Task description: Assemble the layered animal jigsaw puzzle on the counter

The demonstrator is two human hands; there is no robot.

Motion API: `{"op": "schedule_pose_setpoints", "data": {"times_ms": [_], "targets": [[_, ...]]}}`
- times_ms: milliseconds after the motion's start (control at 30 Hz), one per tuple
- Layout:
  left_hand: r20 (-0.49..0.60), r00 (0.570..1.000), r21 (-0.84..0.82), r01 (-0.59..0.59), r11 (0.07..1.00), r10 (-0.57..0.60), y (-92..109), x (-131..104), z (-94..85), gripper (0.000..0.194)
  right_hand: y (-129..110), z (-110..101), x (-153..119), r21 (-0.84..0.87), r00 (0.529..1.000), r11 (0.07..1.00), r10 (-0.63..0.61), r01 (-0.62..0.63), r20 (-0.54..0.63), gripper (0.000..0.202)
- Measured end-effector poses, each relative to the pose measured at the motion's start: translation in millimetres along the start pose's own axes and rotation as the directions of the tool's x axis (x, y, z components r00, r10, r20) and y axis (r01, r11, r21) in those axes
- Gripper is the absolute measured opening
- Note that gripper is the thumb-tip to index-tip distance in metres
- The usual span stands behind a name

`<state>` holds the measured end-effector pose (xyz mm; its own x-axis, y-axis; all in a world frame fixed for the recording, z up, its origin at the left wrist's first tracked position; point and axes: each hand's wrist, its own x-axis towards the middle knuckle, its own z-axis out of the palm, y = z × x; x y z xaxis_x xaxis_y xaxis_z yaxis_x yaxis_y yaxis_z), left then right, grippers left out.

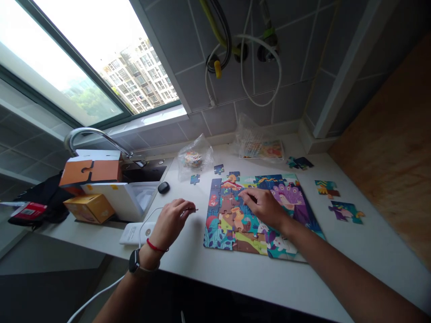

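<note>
Puzzle [245,220] lies beneath right hand [266,207], grip unclear; left hand [171,222] pinches thin piece [194,209] beside it

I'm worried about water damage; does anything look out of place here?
Yes: the orange cardboard box stands at the sink, close by the faucet, an odd spot because splashes might wet it.

You can pass over the counter [188,237] between your left hand [171,222] and the puzzle [244,217]; beyond that hand stand the black case [163,187] and bag [194,159], left of it the white device [132,233]. Right of your right hand [264,206], loose pieces [346,211] obstruct you past the puzzle's edge.
</note>
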<state>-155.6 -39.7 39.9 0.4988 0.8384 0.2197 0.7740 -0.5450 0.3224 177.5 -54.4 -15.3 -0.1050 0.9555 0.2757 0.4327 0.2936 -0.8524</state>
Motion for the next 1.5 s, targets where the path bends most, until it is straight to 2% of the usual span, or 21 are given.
{"op": "schedule_pose_setpoints", "data": {"times_ms": [67, 133, 200, 267, 433, 600, 700, 867, 967, 1033, 1167, 1333, 1500], "targets": [[0.044, 0.999, -0.236, -0.012, 0.972, 0.023, 12, 12, 0.8, 0.017, 2, 0, 0, -0.002, 1.000, 1.000, 0.001, -0.001, 0.002, 0.031], [0.192, 0.981, -0.463, 0.055, 0.885, 0.039, 23, 26, 8.0, 0.025, 3, 0, 0, -0.010, 1.000, 1.000, 0.003, -0.003, 0.012, 0.031], [0.314, 0.944, -0.507, 0.079, 0.858, 0.098, 32, 40, 21.0, 0.026, 3, 0, 0, -0.018, 1.000, 1.000, 0.009, -0.008, 0.026, 0.031], [0.327, 0.934, -0.453, 0.024, 0.891, 0.141, 36, 53, 36.0, 0.023, 3, 0, 0, -0.022, 0.999, 1.000, 0.012, -0.011, 0.033, 0.030], [0.183, 0.930, -0.397, -0.226, 0.889, 0.318, 28, 70, 60.0, 0.024, 0, 0, -2, -0.069, 0.998, 0.998, -0.003, 0.007, 0.061, 0.030], [-0.032, 0.917, -0.445, -0.369, 0.816, 0.397, 15, 62, 69.5, 0.025, -5, 2, -5, -0.154, 0.984, 0.979, -0.116, 0.137, 0.136, 0.023], [-0.100, 0.943, -0.527, -0.320, 0.787, 0.317, 16, 57, 71.7, 0.030, -8, 6, -7, -0.230, 0.968, 0.949, -0.178, 0.217, 0.177, 0.019], [-0.106, 0.974, -0.622, -0.221, 0.751, 0.198, 20, 51, 70.9, 0.032, -13, 15, -15, -0.282, 0.942, 0.916, -0.210, 0.284, 0.263, 0.059], [-0.095, 0.980, -0.649, -0.195, 0.735, 0.175, 21, 48, 72.0, 0.031, -13, 18, -20, -0.296, 0.923, 0.904, -0.210, 0.309, 0.322, 0.069], [-0.088, 0.979, -0.656, -0.197, 0.729, 0.185, 22, 48, 73.3, 0.030, -13, 19, -22, -0.297, 0.915, 0.900, -0.212, 0.320, 0.344, 0.068], [-0.080, 0.978, -0.663, -0.197, 0.722, 0.193, 25, 51, 74.9, 0.027, -13, 20, -23, -0.307, 0.920, 0.899, -0.206, 0.313, 0.333, 0.055], [-0.125, 0.963, -0.630, -0.264, 0.730, 0.240, 26, 53, 75.4, 0.027, -12, 20, -25, -0.356, 0.924, 0.878, -0.206, 0.320, 0.322, 0.047], [-0.130, 0.967, -0.611, -0.253, 0.750, 0.220, 23, 55, 75.7, 0.026, -13, 20, -26, -0.396, 0.930, 0.864, -0.194, 0.312, 0.312, 0.042]]}}
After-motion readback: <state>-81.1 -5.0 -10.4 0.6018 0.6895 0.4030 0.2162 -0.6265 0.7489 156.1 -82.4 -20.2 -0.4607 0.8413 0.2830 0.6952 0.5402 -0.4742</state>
